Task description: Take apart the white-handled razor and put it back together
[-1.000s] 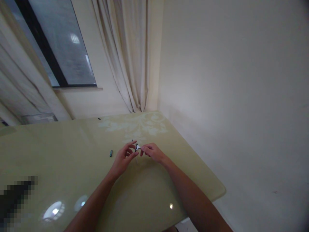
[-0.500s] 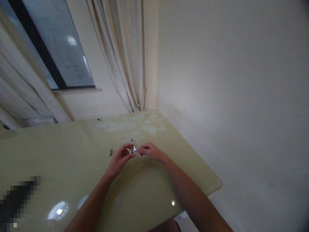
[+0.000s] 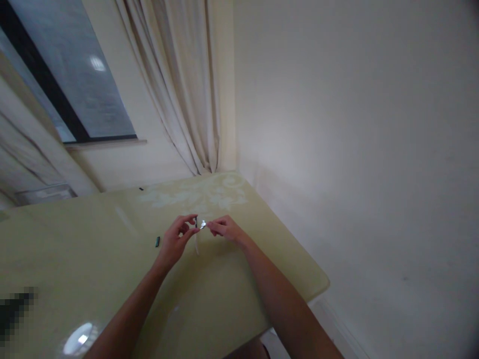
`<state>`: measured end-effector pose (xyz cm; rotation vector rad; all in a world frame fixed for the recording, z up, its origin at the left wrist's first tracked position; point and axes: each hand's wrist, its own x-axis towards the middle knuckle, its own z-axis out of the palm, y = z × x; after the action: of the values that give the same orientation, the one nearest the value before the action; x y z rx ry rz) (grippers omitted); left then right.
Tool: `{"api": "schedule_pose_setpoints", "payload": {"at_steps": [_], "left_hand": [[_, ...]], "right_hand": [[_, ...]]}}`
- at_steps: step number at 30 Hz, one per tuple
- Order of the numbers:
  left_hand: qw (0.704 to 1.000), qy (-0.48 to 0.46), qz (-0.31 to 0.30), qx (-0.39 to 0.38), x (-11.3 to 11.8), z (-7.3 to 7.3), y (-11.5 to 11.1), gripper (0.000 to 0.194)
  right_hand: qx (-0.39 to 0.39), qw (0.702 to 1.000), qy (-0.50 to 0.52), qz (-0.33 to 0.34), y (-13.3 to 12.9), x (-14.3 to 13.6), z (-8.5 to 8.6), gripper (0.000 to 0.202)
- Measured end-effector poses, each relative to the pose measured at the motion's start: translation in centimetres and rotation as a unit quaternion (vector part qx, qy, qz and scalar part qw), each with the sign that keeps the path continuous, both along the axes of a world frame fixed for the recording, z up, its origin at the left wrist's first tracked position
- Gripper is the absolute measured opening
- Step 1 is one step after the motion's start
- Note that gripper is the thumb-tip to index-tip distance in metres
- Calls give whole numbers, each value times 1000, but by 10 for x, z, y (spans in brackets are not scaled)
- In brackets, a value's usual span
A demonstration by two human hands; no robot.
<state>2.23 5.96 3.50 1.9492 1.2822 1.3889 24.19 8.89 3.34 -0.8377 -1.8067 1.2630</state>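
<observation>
Near the middle of the pale green table, my left hand (image 3: 178,238) pinches a small dark, narrow piece (image 3: 196,221) upright between thumb and fingers. Just to its right, the fingertips of my right hand (image 3: 223,229) are closed on a small shiny silver piece (image 3: 203,225). A narrow gap shows between the dark piece and the silver one. A thin whitish strip (image 3: 196,245) shows below the left fingertips. To the left of my left hand, a short dark green piece (image 3: 157,242) lies on the table.
The glossy table (image 3: 209,309) has its rounded right corner near a bare wall (image 3: 337,149). A tiny dark object (image 3: 141,189) lies by the far edge. Behind are a curtain (image 3: 187,89) and a window (image 3: 86,80). A blurred dark shape (image 3: 13,311) is at lower left.
The silver piece, touching or overlapping the dark piece before, now shows apart from it on the right. The view has shifted, so the table and both hands appear further left.
</observation>
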Motion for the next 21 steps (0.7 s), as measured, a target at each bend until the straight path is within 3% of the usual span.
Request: {"api": "schedule_pose_setpoints", "payload": {"at_steps": [4,7,10,12,16,21], "left_hand": [[999,52,-6,-13,9,1,9,37],[988,147,-43,-32,37,-1,20,36],[964,248,-33,-85,68,-6,35,35],[957,268,-19,-112,84,-10,45,32],[952,270,4,-146,100,-19,58,29],[957,249,4,-149,94,-22,50,52]], "right_hand": [[-31,991,91,-97,7,-5,-3,65],[-36,965,166,-198,14,-2,-4,61],[-34,932,199,-300,23,8,-9,55],[-42,915,195,-352,28,17,-14,53],[-78,902,191,-379,34,27,-25,48],[-108,898,203,-375,37,27,-29,44]]}}
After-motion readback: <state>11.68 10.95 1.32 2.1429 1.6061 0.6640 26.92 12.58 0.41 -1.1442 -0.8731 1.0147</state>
